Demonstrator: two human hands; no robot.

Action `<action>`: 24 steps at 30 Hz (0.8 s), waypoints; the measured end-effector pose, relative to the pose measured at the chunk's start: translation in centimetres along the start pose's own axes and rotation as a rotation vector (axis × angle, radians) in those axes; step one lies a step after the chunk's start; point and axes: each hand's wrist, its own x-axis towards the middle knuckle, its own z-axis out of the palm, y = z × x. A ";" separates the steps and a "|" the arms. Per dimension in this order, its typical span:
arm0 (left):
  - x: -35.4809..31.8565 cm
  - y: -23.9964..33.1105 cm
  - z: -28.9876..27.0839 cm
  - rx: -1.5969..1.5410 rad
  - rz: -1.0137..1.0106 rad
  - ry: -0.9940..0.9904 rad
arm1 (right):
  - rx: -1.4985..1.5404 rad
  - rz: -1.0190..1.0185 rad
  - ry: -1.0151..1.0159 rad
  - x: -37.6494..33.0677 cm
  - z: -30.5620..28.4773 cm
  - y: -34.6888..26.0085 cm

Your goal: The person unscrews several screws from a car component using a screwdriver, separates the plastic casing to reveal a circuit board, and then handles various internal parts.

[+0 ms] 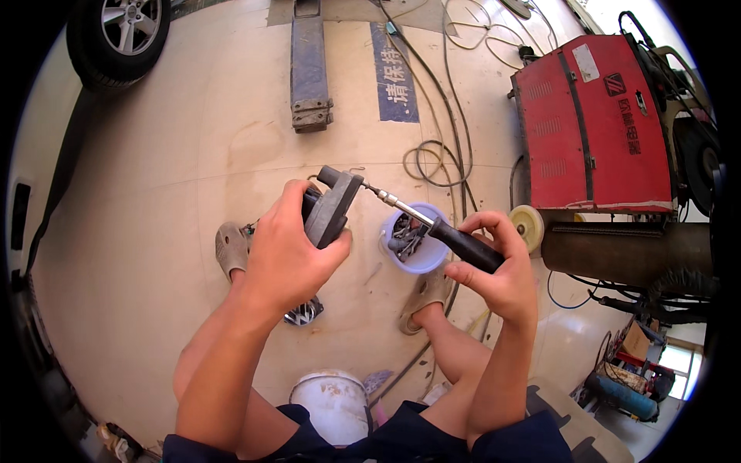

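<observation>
While the person sits over the work, a dark grey part [333,212] is gripped in the left hand [282,258], just above the middle of the frame. It looks thick and matt, with a flat, plate-like side facing right and a stubby round end [328,176] poking toward the upper left; a smooth black piece shows beneath the fingers. A screwdriver [444,229] slants across to it, silver in the shaft, black in the handle. The right hand [502,270] is curled loosely around that handle, right of centre. The 2 hands stand apart, bridged by the tool; whether its tip touches the part, I cannot tell.

Below them spreads a pale, scuffed floor [154,208]. Near the centre sits a lilac bucket [422,268] with dark pieces [407,238] inside, and at the bottom, a stained white bucket [328,397]. Cables [467,154] loop through the upper right toward a red machine [594,131].

Floor stretches left from the hands to a vehicle's pale side [46,143] and a wheel [127,31] in the upper left. A metal bar [309,69] ends above the part, well apart; the lilac rim lies close below the screwdriver.
</observation>
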 end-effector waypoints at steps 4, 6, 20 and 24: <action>0.1 -1.1 -0.8 0.023 -0.026 -0.066 | -0.206 -0.111 0.085 -0.5 0.9 2.3; -0.2 -1.4 -1.0 -0.006 -0.013 -0.062 | -0.001 0.217 -0.004 -0.9 1.3 2.7; 0.1 -1.8 -1.8 0.110 0.057 -0.037 | 0.481 0.296 -0.072 -1.3 2.3 5.6; 0.5 -1.2 -1.8 0.063 -0.005 -0.032 | 0.103 -0.090 0.137 -1.3 4.2 7.2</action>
